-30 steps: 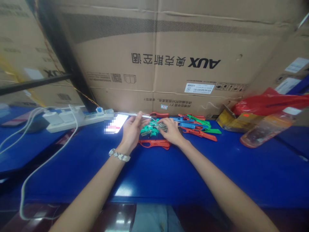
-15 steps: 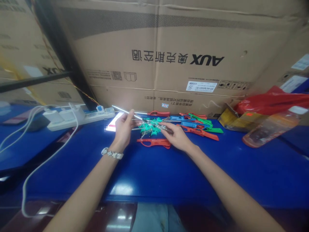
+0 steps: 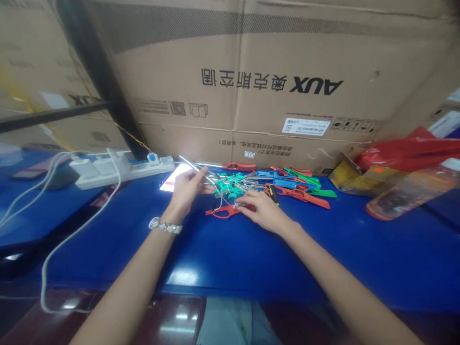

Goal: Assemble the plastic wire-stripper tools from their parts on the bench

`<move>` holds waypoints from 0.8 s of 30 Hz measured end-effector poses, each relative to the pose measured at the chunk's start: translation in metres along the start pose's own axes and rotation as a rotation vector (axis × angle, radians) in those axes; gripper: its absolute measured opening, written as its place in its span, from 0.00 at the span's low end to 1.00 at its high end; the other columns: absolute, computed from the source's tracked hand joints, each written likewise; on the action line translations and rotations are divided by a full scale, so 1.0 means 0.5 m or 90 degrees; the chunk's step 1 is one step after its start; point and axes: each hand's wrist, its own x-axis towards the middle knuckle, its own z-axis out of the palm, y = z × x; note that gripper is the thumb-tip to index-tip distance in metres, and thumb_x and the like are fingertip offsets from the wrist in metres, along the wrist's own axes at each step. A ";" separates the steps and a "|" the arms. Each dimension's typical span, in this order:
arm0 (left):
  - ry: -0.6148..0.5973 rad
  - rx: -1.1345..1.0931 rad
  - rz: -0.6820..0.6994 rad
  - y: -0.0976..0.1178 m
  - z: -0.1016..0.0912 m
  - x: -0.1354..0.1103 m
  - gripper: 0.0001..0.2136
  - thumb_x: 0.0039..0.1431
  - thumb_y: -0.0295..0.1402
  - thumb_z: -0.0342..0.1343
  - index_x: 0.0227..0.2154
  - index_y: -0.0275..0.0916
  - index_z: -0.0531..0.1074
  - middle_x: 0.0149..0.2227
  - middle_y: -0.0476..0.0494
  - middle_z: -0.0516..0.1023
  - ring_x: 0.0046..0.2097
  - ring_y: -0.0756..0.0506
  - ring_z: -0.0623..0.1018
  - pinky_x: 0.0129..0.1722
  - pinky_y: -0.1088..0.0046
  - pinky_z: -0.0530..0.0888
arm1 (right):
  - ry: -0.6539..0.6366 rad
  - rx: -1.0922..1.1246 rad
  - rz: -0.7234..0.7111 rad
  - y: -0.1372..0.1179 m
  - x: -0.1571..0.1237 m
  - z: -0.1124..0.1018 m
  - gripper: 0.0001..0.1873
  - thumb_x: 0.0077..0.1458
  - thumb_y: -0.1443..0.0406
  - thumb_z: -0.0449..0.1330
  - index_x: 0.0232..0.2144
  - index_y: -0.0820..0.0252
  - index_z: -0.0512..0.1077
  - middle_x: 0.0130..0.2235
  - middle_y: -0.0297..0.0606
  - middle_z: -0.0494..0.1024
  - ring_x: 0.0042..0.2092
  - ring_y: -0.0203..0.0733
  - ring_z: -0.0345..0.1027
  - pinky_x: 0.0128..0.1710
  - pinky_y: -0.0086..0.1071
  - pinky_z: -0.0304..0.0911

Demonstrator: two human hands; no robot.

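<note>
Between the thumb and fingers of my left hand [image 3: 187,191] is a slim silver metal tube [image 3: 194,165], tilted up to the left. Thin white wire [image 3: 220,203] runs down from near the tube's lower end toward my right hand [image 3: 264,211]. My right hand is closed in a pinch around a small pale part at the wire's end, mostly covered by the fingertips. Just under those fingertips lies a red plastic lighter shell [image 3: 223,211]. A pile of green plastic parts [image 3: 230,184] sits between my hands. Behind my right fingers shows a black and yellow tool handle [image 3: 272,194].
Red, blue and green lighter shells [image 3: 302,184] lie right of the pile. A lit phone [image 3: 174,179] and a white power strip [image 3: 125,175] are at left. A drink bottle [image 3: 409,191] and a yellow box [image 3: 350,175] stand right, before a large carton [image 3: 269,48].
My right hand has moved down from the green pile to the red shell. The black and yellow handle now shows behind it. My left hand still holds the tube, now tilted more steeply.
</note>
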 end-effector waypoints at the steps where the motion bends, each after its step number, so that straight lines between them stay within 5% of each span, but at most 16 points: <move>1: -0.004 0.007 -0.002 0.000 0.000 0.000 0.08 0.63 0.32 0.58 0.31 0.31 0.71 0.22 0.47 0.75 0.22 0.48 0.80 0.22 0.76 0.79 | -0.003 -0.014 -0.011 0.001 -0.001 0.000 0.12 0.64 0.62 0.58 0.46 0.57 0.78 0.42 0.41 0.78 0.44 0.43 0.71 0.46 0.38 0.65; 11: -0.015 0.079 0.004 -0.008 -0.003 0.003 0.09 0.63 0.32 0.58 0.30 0.31 0.70 0.24 0.42 0.78 0.22 0.47 0.80 0.23 0.75 0.80 | -0.043 0.014 -0.018 0.014 -0.008 0.009 0.17 0.65 0.60 0.55 0.53 0.56 0.76 0.46 0.44 0.73 0.47 0.44 0.70 0.49 0.41 0.68; 17: -0.015 0.093 -0.017 -0.011 0.000 0.004 0.05 0.64 0.29 0.57 0.37 0.33 0.68 0.22 0.48 0.76 0.21 0.46 0.80 0.22 0.73 0.80 | -0.043 0.066 0.002 0.021 -0.008 0.015 0.15 0.65 0.62 0.55 0.50 0.57 0.76 0.43 0.43 0.74 0.43 0.43 0.71 0.47 0.40 0.69; 24: -0.045 0.073 -0.039 -0.027 0.000 0.008 0.07 0.64 0.31 0.58 0.39 0.34 0.66 0.22 0.46 0.77 0.22 0.46 0.81 0.24 0.72 0.81 | 0.027 0.100 0.001 0.022 -0.002 0.011 0.11 0.62 0.66 0.59 0.45 0.56 0.77 0.42 0.41 0.77 0.43 0.43 0.73 0.47 0.41 0.69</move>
